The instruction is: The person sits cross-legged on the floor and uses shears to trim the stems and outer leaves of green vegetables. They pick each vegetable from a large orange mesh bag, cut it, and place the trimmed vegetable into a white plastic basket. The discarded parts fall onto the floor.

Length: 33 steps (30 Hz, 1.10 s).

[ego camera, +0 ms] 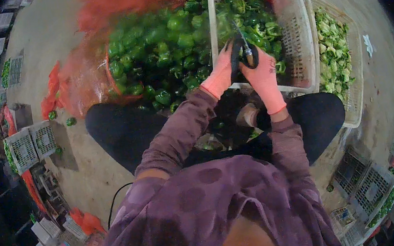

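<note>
My right hand (262, 73), in a pink glove with dark palm coating, grips a knife (249, 55) by its brownish handle. The knife's thin blade points away from me over a white plastic crate (296, 53). My left hand (221, 70), gloved alike, is close beside it at the crate's near left rim. Its fingers are partly hidden, and I cannot tell whether they hold anything. Green peppers (261, 32), some cut open, lie inside the crate. Left of it, a large heap of whole green bell peppers (159, 50) spills from a red mesh sack (82, 77).
A second crate (361, 97) at the right holds pale green vegetable pieces (333, 52). Loose peppers (70, 121) lie on the concrete floor at left. More crates (23, 148) stand at left, others (371, 185) at lower right. A black cable (113, 201) runs beside me.
</note>
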Motion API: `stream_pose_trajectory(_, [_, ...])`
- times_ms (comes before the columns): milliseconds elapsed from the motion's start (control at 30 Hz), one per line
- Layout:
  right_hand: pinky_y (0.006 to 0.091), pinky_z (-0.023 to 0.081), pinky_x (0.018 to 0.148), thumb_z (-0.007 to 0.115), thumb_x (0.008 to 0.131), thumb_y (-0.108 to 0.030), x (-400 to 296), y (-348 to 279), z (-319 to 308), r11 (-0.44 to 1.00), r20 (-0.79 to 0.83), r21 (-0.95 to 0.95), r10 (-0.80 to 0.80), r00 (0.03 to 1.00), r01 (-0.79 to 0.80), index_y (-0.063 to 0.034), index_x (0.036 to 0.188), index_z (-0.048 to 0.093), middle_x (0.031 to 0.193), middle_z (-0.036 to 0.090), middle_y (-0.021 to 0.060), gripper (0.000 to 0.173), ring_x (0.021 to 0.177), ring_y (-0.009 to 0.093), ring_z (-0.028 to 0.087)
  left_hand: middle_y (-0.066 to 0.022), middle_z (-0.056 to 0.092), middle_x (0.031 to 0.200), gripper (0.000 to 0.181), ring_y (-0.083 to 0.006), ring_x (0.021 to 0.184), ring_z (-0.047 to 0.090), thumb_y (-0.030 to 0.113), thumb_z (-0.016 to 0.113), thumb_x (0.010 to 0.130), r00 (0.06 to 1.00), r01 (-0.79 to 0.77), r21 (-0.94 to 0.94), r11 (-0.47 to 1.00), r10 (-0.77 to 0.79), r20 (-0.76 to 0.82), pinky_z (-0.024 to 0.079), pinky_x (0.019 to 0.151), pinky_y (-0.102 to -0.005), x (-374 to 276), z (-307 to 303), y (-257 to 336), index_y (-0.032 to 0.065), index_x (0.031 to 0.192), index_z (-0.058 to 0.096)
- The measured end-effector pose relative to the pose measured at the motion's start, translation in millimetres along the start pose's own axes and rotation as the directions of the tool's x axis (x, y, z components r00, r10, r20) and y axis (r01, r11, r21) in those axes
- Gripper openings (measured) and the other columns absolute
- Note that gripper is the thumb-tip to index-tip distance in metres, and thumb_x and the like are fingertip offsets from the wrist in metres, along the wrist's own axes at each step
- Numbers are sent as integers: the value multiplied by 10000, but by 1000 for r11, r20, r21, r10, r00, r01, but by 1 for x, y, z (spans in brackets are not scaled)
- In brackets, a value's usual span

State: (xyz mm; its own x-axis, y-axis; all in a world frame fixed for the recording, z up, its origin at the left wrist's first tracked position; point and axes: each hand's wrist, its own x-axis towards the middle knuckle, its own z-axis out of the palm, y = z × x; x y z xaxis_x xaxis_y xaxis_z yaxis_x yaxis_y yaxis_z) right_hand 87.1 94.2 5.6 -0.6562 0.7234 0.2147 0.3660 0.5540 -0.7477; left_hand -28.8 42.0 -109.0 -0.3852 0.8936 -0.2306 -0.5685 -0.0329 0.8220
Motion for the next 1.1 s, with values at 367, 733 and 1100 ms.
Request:
stream_pose_trajectory(367, [297,410,604,698,786,-81,-7,7,-2,937,196,270,171,966,-221,15,838,550,704,503,19,184,659,124,429,-8,599,949,255,-140,792,584,300,596,943,999,-48,-127,991,45,-25,499,656,-310,-24,17,9,164,1158,586])
stream_pose_trajectory(733, [425,483,725,688,769,-103,-19,8,11,979,72,37,197,978,-200,15,966,602,880,652,199,246,797,350,628,-72,618,968,245,-203,911,577,337,484,998,982,105,-827,552,-190,-3,489,794,-381,-20,34,-4,125,1049,594])
stream_pose_trajectory(1100, [349,449,639,697,749,-119,-7,20,-25,981,338,40,165,927,-190,11,887,618,723,611,118,206,638,203,537,-18,624,1060,315,-100,907,574,166,594,950,975,-222,186,957,221,29,494,764,-251,-57,31,31,50,1236,534])
